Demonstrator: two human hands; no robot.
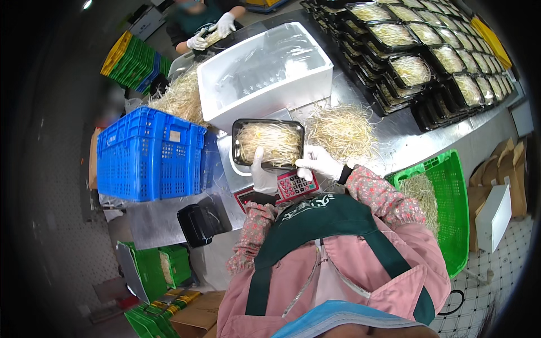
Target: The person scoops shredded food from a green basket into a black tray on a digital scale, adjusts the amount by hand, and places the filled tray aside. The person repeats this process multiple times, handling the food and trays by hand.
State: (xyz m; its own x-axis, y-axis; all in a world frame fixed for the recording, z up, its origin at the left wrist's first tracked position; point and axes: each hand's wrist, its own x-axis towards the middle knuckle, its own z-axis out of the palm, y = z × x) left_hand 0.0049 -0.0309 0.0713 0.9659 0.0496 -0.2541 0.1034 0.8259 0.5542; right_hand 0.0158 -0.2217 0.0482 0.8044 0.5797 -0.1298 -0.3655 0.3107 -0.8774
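A black plastic tray (235, 145) filled with pale bean sprouts (270, 143) is held in front of me, above the scale. My left hand (265, 176), in a white glove, grips its near edge with the thumb over the sprouts; the other fingers are hidden below. My right hand (318, 163), also gloved, has its fingertips at the tray's near right corner. Under the hands is a weighing scale with a red keypad (296, 186). To the right of the tray, a loose heap of sprouts (342, 133) lies on the steel table (405, 143).
A white foam box (266, 95) lined with clear film stands beyond the tray. A blue crate (150, 156) and black empty trays (196, 225) are at left. Filled trays (410, 69) are stacked far right, above a green basket (454, 211). A co-worker's gloved hands (211, 34) hold sprouts opposite.
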